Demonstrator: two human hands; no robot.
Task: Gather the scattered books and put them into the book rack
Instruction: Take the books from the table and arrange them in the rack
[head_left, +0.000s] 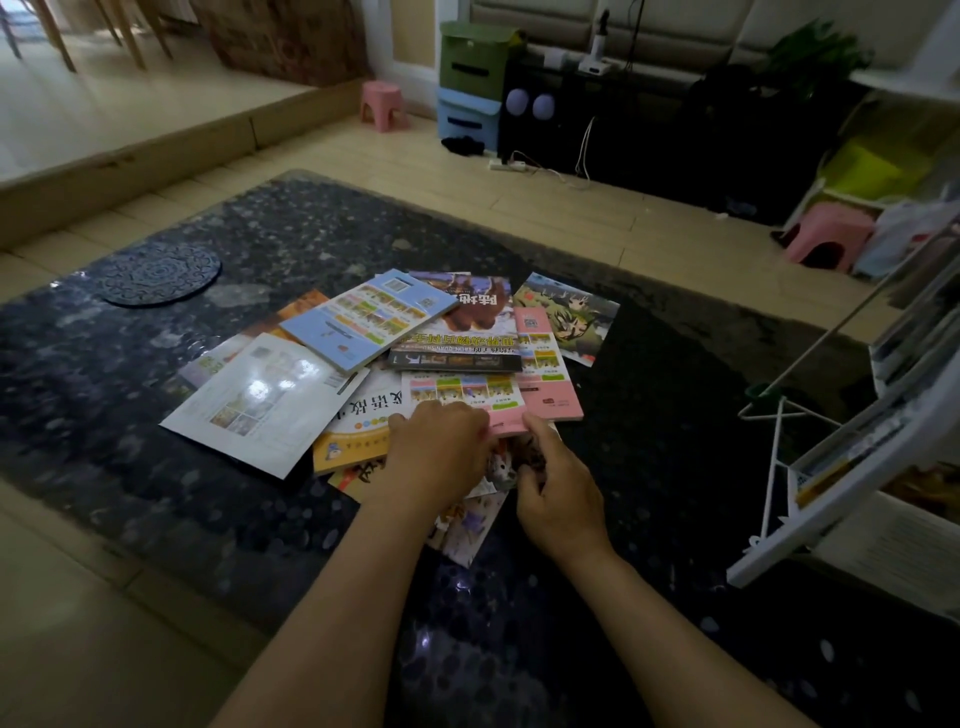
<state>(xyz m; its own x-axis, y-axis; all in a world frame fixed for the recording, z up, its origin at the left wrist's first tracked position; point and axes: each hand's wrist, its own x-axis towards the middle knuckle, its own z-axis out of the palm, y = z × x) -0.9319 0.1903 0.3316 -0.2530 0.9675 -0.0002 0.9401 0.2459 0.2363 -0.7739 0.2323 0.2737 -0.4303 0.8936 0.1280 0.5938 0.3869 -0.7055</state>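
Pink-edged book (467, 392) sits atop the book pile (363, 322) on the dark table (130, 374), my left hand (441, 452) curling its fingers over the near edge, right hand (558, 493) pinching its corner. White book rack (789, 551) is off to my right.

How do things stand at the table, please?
Left grip and right grip pinch pink book's near edge. Other books piled on table; book rack at right. Nothing blocking.

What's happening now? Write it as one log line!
step: gathering | left hand: holds pink book's near edge | right hand: pinches same edge | other books: piled on table | book rack: right of table
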